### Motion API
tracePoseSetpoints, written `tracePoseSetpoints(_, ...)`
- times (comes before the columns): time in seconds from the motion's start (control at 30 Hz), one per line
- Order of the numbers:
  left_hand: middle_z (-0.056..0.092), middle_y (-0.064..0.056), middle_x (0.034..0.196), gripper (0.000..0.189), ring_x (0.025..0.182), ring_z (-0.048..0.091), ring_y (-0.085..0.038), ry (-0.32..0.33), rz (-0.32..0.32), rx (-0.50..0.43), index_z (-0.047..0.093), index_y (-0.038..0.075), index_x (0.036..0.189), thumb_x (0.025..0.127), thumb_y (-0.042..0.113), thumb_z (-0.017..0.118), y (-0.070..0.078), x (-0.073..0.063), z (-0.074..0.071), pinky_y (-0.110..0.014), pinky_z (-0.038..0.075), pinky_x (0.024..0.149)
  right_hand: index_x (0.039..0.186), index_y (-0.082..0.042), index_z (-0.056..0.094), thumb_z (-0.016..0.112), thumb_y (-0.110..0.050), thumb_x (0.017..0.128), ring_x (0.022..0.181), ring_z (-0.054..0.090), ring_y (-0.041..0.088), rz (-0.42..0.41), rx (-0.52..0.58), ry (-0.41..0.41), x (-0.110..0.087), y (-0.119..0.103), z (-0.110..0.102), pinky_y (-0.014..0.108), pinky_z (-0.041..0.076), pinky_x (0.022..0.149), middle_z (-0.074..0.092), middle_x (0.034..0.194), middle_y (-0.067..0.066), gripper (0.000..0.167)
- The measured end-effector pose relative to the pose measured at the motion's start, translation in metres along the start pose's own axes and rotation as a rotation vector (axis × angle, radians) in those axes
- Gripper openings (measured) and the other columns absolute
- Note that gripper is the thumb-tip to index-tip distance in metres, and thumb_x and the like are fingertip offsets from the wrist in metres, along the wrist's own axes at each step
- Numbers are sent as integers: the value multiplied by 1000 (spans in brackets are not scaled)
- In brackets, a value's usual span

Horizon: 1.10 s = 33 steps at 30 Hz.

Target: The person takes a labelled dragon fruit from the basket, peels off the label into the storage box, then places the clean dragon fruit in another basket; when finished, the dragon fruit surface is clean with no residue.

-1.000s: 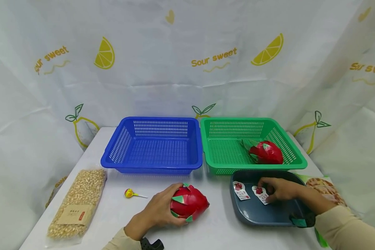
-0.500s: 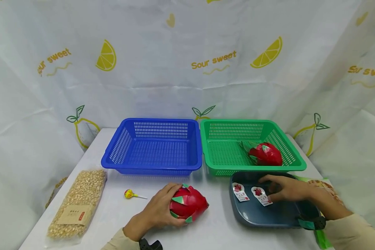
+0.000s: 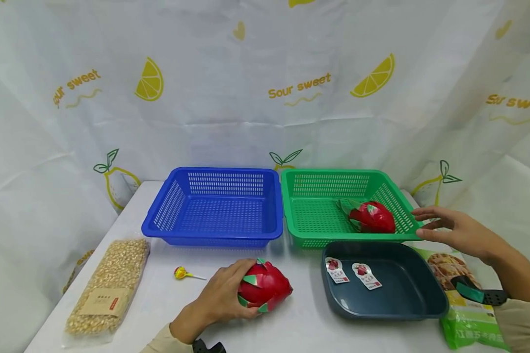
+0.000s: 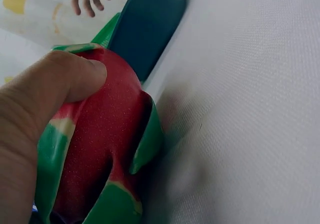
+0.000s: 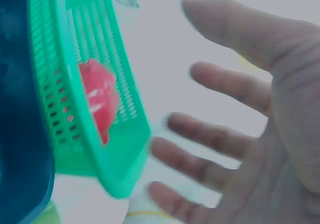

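Note:
My left hand (image 3: 225, 294) grips a red dragon fruit (image 3: 267, 287) with green scales, low over the white table. In the left wrist view the thumb lies across the dragon fruit (image 4: 100, 134). My right hand (image 3: 457, 230) holds nothing and is beside the right front corner of the green basket (image 3: 309, 236); its fingers are spread in the right wrist view. Inside that basket lies a second dragon fruit (image 3: 373, 217). In front of it stands a dark blue-grey tub (image 3: 393, 294) with two dragon fruit labels, one label (image 3: 337, 270) by its left wall and another label (image 3: 366, 276) beside it.
A blue basket (image 3: 229, 240) stands left of the green one. On the left lie a clear bag of corn kernels (image 3: 115, 279) and a lollipop (image 3: 183, 272). A green and yellow food packet (image 3: 468, 318) lies right of the tub, partly under my right arm.
My right hand has left the tub, where it was over the labels, and moved right and up to the green basket's corner. My left hand stays on the dragon fruit.

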<state>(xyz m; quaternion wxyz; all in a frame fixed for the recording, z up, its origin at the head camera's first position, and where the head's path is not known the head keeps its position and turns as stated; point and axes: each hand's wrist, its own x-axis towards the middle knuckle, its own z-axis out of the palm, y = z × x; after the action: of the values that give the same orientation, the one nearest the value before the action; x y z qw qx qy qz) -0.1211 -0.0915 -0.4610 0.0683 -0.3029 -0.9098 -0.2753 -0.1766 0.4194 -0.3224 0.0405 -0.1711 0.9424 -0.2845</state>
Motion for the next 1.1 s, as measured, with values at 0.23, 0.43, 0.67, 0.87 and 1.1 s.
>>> tracePoseSetpoints(0.23, 53, -1, 132, 90, 113, 54, -15, 30, 32, 64, 46, 11, 139, 66, 51, 80, 1, 0, 0, -42, 49, 85, 135, 3, 44, 64, -23, 94, 123, 31, 56, 53, -7, 120, 5, 29, 6, 71, 35, 76, 27, 145, 33, 53)
tracePoseSetpoints(0.43, 51, -3, 134, 96, 117, 52, -20, 19, 19, 133, 47, 11, 140, 65, 62, 78, 5, 0, -1, -44, 48, 88, 130, 6, 50, 66, -27, 93, 131, 13, 61, 65, -8, 85, 10, 48, 17, 78, 25, 81, 18, 150, 34, 52)
tracePoseSetpoints(0.67, 51, -6, 128, 102, 114, 51, -23, 8, -4, 196, 48, 9, 140, 61, 66, 78, 9, 0, -2, -44, 48, 88, 129, 6, 52, 65, -30, 93, 128, 16, 64, 103, -10, 55, 10, 60, 24, 78, 26, 82, 16, 151, 35, 53)
tracePoseSetpoints(0.87, 54, -8, 126, 102, 110, 55, -24, -5, 18, 221, 47, 5, 139, 62, 62, 80, 11, 3, -3, -44, 50, 87, 131, 8, 50, 64, -28, 94, 127, 22, 63, 98, 35, 47, 10, 64, 28, 77, 29, 84, 18, 151, 33, 54)
tracePoseSetpoints(1.1, 57, -6, 123, 92, 107, 58, -20, -45, 46, 119, 50, 1, 134, 63, 49, 83, 15, 13, -13, -34, 53, 82, 133, 10, 47, 64, -30, 94, 125, 28, 62, 118, 33, 60, 12, 66, 32, 75, 30, 86, 19, 150, 34, 58)
